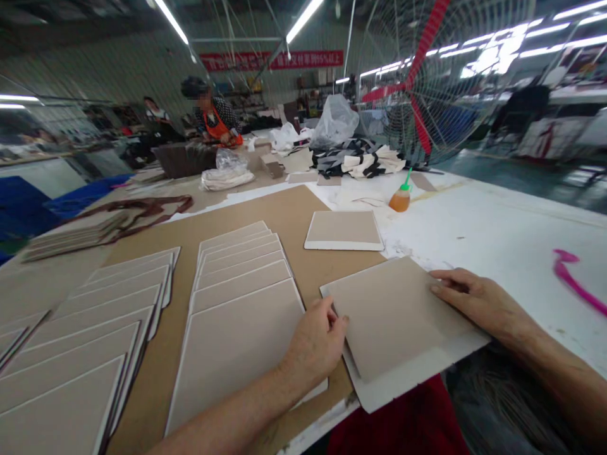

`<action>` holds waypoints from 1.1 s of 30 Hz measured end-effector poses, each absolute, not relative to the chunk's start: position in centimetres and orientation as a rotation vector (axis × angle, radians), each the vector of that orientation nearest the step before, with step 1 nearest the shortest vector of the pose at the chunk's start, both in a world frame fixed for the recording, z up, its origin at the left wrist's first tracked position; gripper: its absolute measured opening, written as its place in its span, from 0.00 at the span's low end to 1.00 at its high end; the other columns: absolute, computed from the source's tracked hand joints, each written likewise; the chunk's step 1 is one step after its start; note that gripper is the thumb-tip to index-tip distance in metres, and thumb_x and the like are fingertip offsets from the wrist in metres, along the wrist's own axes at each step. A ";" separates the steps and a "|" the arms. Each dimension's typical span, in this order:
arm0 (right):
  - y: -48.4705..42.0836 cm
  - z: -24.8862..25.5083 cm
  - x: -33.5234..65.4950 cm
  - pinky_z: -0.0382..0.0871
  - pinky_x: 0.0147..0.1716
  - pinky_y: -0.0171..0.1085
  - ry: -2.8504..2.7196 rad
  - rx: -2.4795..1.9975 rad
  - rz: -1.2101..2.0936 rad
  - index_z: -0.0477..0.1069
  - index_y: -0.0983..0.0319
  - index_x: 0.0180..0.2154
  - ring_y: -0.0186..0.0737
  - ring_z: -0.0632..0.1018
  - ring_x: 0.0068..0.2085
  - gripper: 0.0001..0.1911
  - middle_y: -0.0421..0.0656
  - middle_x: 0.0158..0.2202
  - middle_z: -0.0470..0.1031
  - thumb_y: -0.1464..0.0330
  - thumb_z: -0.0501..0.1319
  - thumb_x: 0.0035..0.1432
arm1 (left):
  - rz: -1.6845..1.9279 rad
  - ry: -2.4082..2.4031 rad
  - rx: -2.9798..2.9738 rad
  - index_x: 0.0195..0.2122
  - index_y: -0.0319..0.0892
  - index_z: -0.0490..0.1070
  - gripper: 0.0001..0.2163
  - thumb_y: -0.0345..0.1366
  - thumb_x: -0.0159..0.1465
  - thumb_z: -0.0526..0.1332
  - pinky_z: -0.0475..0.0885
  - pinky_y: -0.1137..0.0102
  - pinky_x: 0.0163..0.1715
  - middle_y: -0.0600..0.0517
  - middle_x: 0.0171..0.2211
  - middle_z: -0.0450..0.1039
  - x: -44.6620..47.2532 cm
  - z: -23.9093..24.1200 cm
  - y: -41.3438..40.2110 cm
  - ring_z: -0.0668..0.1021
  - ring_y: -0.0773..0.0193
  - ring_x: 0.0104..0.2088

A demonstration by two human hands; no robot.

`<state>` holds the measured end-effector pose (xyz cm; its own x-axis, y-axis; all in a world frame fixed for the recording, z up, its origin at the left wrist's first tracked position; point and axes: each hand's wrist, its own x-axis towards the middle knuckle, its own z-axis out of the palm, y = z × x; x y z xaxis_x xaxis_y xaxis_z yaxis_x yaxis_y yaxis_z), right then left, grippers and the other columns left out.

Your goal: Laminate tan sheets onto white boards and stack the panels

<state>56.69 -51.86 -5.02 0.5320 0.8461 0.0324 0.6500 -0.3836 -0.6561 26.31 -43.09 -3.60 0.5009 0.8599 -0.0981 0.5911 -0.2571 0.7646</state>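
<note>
A beige panel (391,316) lies over a larger white-edged sheet (408,379), its near corner overhanging the table's front edge. At the panel's left edge, my left hand (315,338) is closed, thumb and fingers pinching the border. My right hand (469,297) grips the opposite edge, fingers curled and thumb on top. Left of them, a fanned row of beige panels with white borders (246,335) rests on brown board, partly under my left forearm. Beyond my hands is a smaller beige panel (344,229) with a white strip along its near side.
More overlapping panels (90,341) lie at the left. A bottle of amber liquid with a green nozzle (401,199) stands on the white tabletop. Farther back are fabric scraps (355,158), a plastic bag (334,120), a large fan (417,82) and a person in an orange apron (215,123).
</note>
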 end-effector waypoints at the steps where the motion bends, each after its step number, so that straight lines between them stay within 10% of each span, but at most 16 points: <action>1: -51.8 -5.1 56.6 0.70 0.41 0.49 -1.215 -2.149 0.407 0.79 0.58 0.47 0.52 0.78 0.40 0.30 0.45 0.38 0.79 0.47 0.59 0.49 | 0.427 1.192 1.973 0.28 0.45 0.61 0.06 0.34 0.62 0.57 0.62 0.69 0.31 0.53 0.29 0.65 26.3 -3.5 -43.1 0.72 0.60 0.33; 33: -50.9 -6.8 55.7 0.70 0.42 0.48 -1.296 -2.147 0.351 0.79 0.56 0.45 0.51 0.77 0.41 0.26 0.43 0.39 0.76 0.46 0.59 0.54 | 0.303 1.184 1.963 0.31 0.46 0.59 0.05 0.33 0.64 0.54 0.62 0.65 0.36 0.51 0.33 0.69 25.8 -3.9 -42.6 0.73 0.57 0.36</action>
